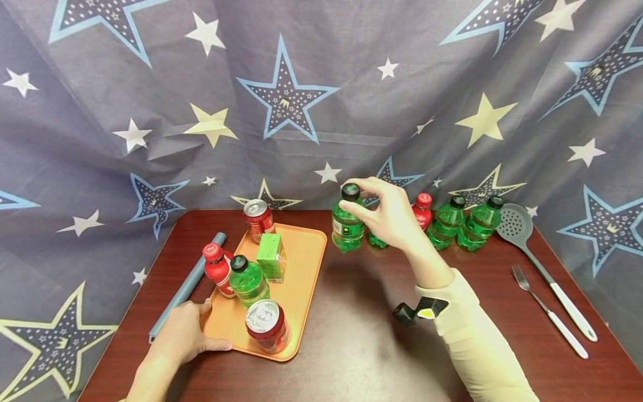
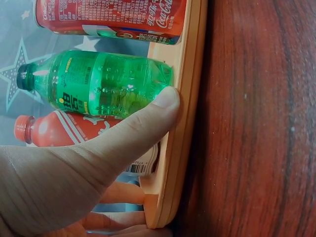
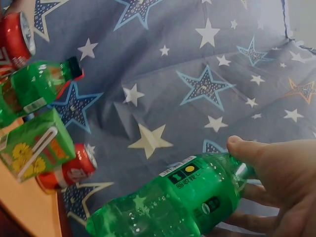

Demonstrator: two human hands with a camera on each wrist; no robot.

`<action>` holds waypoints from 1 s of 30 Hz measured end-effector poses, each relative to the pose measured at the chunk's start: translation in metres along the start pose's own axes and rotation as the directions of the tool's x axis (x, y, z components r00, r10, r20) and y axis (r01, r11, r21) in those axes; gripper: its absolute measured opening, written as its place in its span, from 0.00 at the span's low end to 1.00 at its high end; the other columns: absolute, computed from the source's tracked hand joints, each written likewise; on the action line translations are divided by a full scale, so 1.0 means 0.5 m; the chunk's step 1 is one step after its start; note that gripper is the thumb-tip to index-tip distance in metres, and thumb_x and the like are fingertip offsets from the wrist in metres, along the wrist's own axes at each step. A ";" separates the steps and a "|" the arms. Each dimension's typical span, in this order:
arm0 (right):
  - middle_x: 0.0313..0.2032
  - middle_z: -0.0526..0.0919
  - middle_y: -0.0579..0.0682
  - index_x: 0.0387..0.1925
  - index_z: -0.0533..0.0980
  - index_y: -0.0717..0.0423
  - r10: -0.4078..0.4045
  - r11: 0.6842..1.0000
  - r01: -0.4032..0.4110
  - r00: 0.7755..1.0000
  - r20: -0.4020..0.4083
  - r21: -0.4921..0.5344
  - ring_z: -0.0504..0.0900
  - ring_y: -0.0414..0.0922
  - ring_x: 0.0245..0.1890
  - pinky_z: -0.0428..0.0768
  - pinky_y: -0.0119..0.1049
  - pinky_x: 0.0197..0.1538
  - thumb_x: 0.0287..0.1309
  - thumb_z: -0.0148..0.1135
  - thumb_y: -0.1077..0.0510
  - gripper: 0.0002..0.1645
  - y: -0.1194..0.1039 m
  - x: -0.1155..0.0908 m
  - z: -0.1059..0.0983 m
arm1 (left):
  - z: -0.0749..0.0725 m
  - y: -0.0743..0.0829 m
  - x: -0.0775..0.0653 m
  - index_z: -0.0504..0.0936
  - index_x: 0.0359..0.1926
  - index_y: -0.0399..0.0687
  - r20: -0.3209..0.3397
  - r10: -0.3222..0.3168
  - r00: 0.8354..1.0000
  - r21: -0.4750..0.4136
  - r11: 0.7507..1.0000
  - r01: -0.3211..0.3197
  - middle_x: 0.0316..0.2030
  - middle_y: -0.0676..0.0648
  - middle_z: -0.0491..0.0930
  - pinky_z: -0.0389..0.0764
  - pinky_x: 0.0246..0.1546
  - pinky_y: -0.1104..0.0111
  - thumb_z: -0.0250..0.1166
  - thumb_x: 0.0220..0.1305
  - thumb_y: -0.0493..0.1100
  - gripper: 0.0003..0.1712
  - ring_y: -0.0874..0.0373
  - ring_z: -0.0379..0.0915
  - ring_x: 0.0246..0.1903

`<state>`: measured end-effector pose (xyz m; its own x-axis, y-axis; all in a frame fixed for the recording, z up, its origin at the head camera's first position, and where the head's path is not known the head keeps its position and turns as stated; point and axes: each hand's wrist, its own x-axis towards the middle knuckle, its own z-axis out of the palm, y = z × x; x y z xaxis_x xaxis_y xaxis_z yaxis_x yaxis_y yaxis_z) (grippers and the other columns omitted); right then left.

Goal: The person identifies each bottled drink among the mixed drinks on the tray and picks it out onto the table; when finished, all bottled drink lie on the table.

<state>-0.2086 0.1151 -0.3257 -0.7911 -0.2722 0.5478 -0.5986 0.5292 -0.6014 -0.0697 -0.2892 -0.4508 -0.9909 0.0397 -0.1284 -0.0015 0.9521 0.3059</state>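
Observation:
My right hand (image 1: pixel 392 215) holds a green soda bottle (image 1: pixel 348 230) by its neck, upright over the table right of the tray. In the right wrist view, the thumb and fingers close around the top of this bottle (image 3: pixel 173 197). My left hand (image 1: pixel 178 335) grips the near left corner of an orange tray (image 1: pixel 301 268), its thumb (image 2: pixel 143 121) on the rim. On the tray stand a red soda can (image 1: pixel 271 329) near the front, another green bottle (image 1: pixel 249 285), a red bottle (image 1: pixel 218 268), a green drink carton (image 1: pixel 271 258) and a far red can (image 1: pixel 260 220).
Behind the right hand, a red bottle (image 1: pixel 423 211) and green bottles (image 1: pixel 446 223) line the table's back edge, one partly hidden. A slotted turner (image 1: pixel 517 226) and a fork (image 1: pixel 547 310) lie at the right. A grey-blue bar (image 1: pixel 186 290) lies left of the tray.

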 end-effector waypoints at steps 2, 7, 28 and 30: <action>0.44 0.92 0.48 0.54 0.88 0.51 0.001 1.000 -0.001 1.000 -0.001 -0.007 0.88 0.45 0.43 0.86 0.45 0.48 0.59 0.81 0.52 0.21 0.010 -0.008 -0.004 | 0.001 0.000 0.000 0.81 0.61 0.23 -0.006 0.001 1.000 -0.003 1.000 -0.001 0.54 0.26 0.86 0.83 0.55 0.39 0.89 0.30 0.70 0.67 0.29 0.83 0.53; 0.45 0.92 0.48 0.52 0.89 0.49 0.028 0.999 -0.028 1.000 0.000 -0.032 0.87 0.45 0.42 0.85 0.46 0.46 0.58 0.81 0.53 0.20 0.033 -0.028 -0.018 | 0.001 0.001 0.000 0.81 0.61 0.23 -0.007 -0.001 1.000 -0.006 1.000 0.001 0.54 0.26 0.86 0.83 0.56 0.39 0.89 0.30 0.70 0.67 0.29 0.82 0.53; 0.39 0.91 0.47 0.48 0.90 0.47 0.099 0.988 -0.100 0.995 -0.015 -0.117 0.78 0.42 0.32 0.73 0.28 0.35 0.56 0.82 0.53 0.17 0.132 -0.101 -0.050 | 0.001 0.001 0.002 0.81 0.61 0.22 0.003 -0.009 1.000 -0.009 1.000 0.009 0.54 0.26 0.86 0.83 0.56 0.39 0.89 0.30 0.69 0.67 0.29 0.82 0.54; 0.40 0.92 0.46 0.48 0.90 0.47 0.126 0.985 -0.126 0.992 -0.007 -0.120 0.78 0.42 0.33 0.74 0.27 0.35 0.56 0.82 0.53 0.17 0.139 -0.107 -0.052 | 0.002 0.001 0.002 0.81 0.61 0.22 0.000 -0.007 1.000 -0.010 1.000 0.007 0.54 0.26 0.86 0.83 0.56 0.39 0.89 0.29 0.69 0.67 0.29 0.83 0.54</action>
<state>-0.2046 0.1872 -0.3816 -0.8591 -0.1975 0.4721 -0.4748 0.6521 -0.5910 -0.0704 -0.2884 -0.4515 -0.9909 0.0336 -0.1307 -0.0092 0.9494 0.3141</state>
